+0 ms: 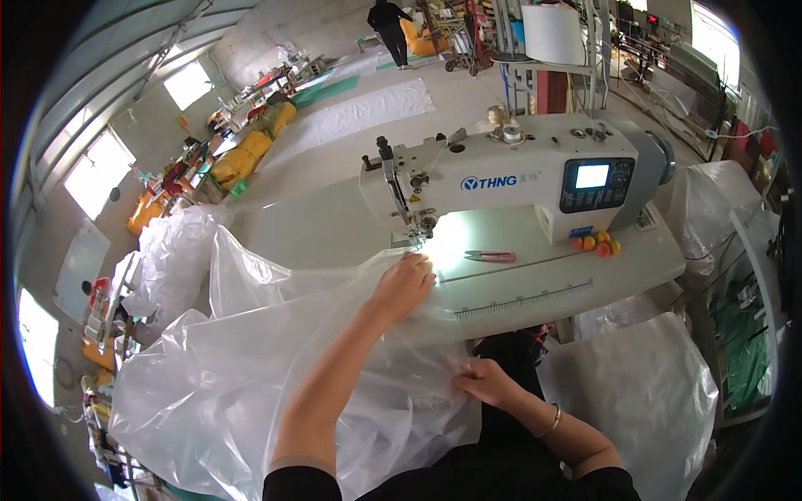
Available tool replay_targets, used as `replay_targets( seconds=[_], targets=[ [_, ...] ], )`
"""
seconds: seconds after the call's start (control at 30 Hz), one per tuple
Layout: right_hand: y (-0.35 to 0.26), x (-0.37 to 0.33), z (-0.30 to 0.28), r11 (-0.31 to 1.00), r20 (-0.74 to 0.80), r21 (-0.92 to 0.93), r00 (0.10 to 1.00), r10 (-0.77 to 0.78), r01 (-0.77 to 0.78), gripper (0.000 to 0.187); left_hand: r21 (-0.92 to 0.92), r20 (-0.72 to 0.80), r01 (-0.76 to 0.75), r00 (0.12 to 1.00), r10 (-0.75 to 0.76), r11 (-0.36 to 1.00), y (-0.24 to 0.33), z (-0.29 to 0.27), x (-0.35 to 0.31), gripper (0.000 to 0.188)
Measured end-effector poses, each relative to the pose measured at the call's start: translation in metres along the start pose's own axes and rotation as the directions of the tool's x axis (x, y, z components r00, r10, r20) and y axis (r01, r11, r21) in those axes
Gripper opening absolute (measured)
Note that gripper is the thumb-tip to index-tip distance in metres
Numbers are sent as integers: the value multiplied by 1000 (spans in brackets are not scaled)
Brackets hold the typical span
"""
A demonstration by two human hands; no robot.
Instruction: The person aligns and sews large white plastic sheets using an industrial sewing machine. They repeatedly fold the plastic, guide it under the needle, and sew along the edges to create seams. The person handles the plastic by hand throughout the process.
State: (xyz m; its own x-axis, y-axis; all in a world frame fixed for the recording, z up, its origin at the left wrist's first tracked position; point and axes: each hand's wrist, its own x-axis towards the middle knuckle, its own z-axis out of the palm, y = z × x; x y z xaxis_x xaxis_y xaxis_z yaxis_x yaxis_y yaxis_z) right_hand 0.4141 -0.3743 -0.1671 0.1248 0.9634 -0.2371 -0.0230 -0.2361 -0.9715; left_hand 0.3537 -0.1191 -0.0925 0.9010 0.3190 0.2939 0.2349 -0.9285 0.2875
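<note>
A large translucent plastic sheet [234, 367] hangs in folds over my lap and the left side of the sewing table. Its upper edge reaches the presser foot [408, 240] of a white sewing machine [535, 154]. My left hand [405, 284] is closed on the sheet just in front of the presser foot, its fingers near the needle area. Lower down and to the right, my right hand [487, 382] pinches the sheet's edge between thumb and fingers. A bright lamp glow under the machine's arm washes out part of the table.
Pink-handled thread snips [491, 256] and several orange-red balls [603, 243] lie on the sewing table [535, 284]. More plastic sheeting [635, 401] hangs at the right. A white thread cone [553, 35] stands behind the machine. Far off, a person [388, 29] in black stands on the floor.
</note>
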Motion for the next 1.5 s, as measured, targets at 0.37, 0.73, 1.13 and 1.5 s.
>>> replay_targets(
  seconds=[0.37, 0.73, 1.13, 1.5],
  targets=[
    [-75, 106, -41, 999, -220, -24, 975, -29, 24, 21, -199, -258, 154, 944, -204, 968, -37, 36, 6, 20],
    [-87, 222, -70, 980, -567, -185, 823, -41, -79, 21, -201, -231, 171, 949, -216, 965, -42, 45, 10, 21],
    [-75, 203, -58, 374, -210, -920, 653, -728, 121, 8, -217, -225, 186, 946, -234, 958, -29, 34, 13, 19],
    [-76, 207, -53, 409, -379, -904, 682, -625, -128, 15, -77, -208, 153, 964, -166, 985, -29, 41, 11, 17]
  ],
)
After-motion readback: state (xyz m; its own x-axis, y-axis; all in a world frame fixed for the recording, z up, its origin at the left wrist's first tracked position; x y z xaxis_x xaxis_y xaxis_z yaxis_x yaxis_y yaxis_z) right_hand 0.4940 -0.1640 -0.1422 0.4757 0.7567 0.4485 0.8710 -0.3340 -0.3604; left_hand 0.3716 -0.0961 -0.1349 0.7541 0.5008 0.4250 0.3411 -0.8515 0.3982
